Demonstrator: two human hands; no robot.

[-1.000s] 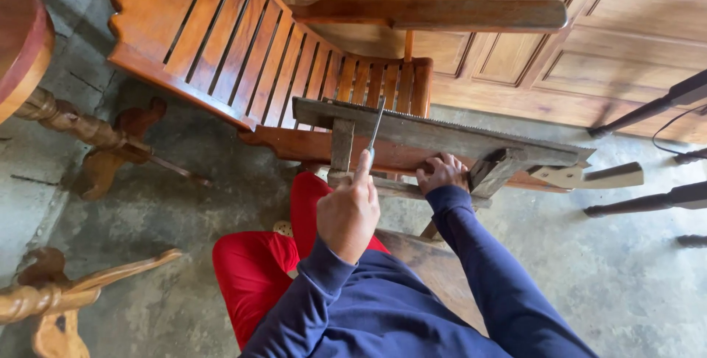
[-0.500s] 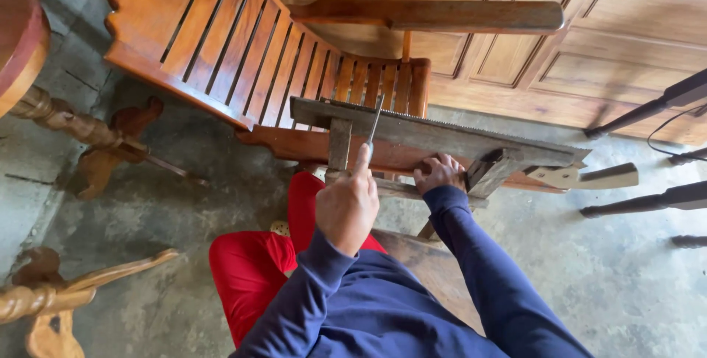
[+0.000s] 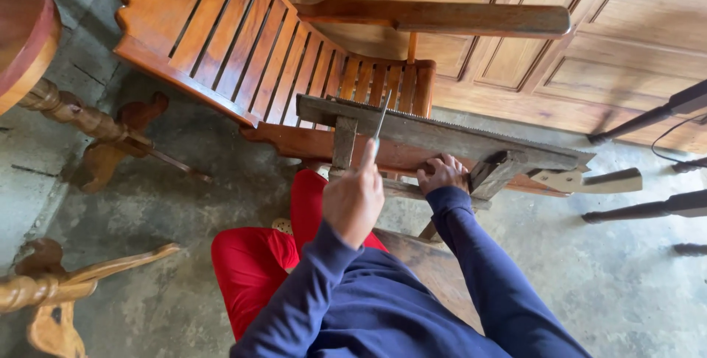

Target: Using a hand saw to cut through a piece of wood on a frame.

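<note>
— Above the left hand (image 3: 355, 199), what stands up?
— A thin metal file (image 3: 380, 118); the fingers are closed around its lower end, its tip at the toothed edge of the saw blade (image 3: 442, 131).
— And the right hand (image 3: 442, 174)?
— Its fingers curl over the grey wooden clamp (image 3: 383, 188), just below the blade.

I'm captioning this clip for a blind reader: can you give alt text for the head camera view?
A person in a blue top and red trousers sits at a grey wooden clamp frame holding a hand saw teeth-up; the left hand holds a thin metal file on the teeth, the right hand grips the frame. A slatted wooden chair lies behind on the concrete floor.
</note>
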